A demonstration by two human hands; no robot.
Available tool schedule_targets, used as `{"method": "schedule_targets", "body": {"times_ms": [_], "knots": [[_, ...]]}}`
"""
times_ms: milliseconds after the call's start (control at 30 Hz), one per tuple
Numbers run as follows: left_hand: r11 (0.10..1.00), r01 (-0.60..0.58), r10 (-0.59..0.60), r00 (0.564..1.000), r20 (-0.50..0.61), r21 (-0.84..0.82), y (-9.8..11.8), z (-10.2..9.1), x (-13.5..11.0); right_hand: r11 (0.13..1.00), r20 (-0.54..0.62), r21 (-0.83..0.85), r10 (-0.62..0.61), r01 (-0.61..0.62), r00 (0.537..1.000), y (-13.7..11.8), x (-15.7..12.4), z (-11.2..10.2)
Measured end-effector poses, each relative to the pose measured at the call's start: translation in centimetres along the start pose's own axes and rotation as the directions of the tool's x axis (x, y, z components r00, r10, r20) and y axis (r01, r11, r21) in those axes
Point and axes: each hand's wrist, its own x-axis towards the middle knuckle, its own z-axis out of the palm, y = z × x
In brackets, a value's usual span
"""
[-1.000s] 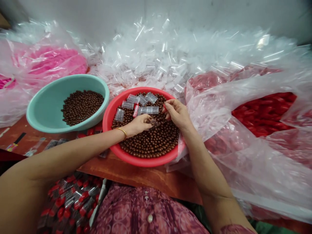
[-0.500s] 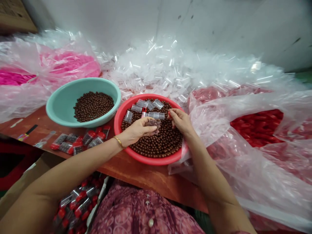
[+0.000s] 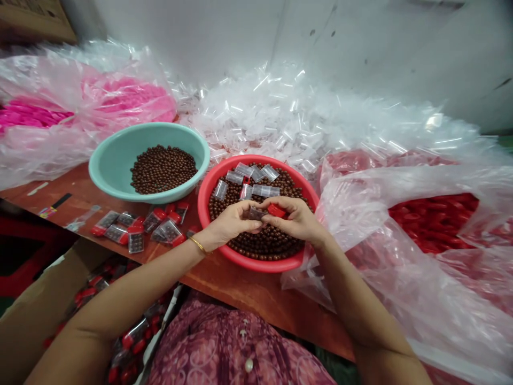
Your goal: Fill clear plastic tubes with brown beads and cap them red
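Note:
Over the red basin [image 3: 256,264], my left hand [image 3: 230,223] is closed on a small clear plastic container [image 3: 255,214] with dark contents. My right hand [image 3: 298,218] pinches a red cap [image 3: 277,210] against the container's right end; my fingers hide whether it is fully seated. Brown balls [image 3: 260,250] fill the basin below both hands. Several clear containers [image 3: 266,191] lie on top of the balls, just beyond my fingers, with a bit of red among them.
A teal basin [image 3: 105,179] with brown balls stands left. Several red-capped filled containers [image 3: 136,239] lie before it; more fill a cardboard box [image 3: 44,315] below. Clear containers [image 3: 264,117] heap behind. Bags hold red caps [image 3: 435,219] at right and pink pieces [image 3: 124,101] at left.
My right hand has moved left with the red cap and now meets the container in my left hand. The whole view has shifted slightly.

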Motion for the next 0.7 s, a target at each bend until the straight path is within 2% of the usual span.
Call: {"method": "schedule_targets", "body": {"times_ms": [200,333,433,500,567,633,700], "knots": [[0.99,-0.028,0.041,0.994,-0.097,0.135,-0.4,0.0,0.2,0.999,-0.083,-0.015,0.035,-0.036,0.996,0.7,-0.2,0.9],[0.972,-0.083,0.109,0.988,-0.109,0.219,-0.5,0.0,0.2,0.999,-0.033,0.003,0.054,-0.053,0.998,0.2,-0.3,1.1],[0.976,-0.111,0.133,0.985,-0.106,0.188,-0.3,0.1,0.1,0.996,-0.066,0.061,0.075,-0.071,0.995,-0.2,-0.3,1.1],[0.988,-0.109,0.12,0.988,-0.097,0.111,-0.1,0.2,0.0,0.982,-0.116,0.148,0.136,-0.119,0.984,-0.1,-0.2,1.1],[0.996,-0.082,0.084,0.994,-0.072,0.032,0.0,0.2,-0.1,0.927,-0.118,0.299,0.271,-0.226,0.955,0.3,-0.1,1.0],[0.999,-0.035,0.033,0.998,-0.048,-0.023,0.1,0.1,-0.1,0.813,-0.041,0.457,0.426,-0.362,0.904,0.8,0.1,0.9],[0.999,0.006,-0.008,0.999,-0.043,-0.044,0.2,0.1,-0.2,0.7,0.06,0.542,0.52,-0.466,0.852,1.1,0.3,0.8]]}}
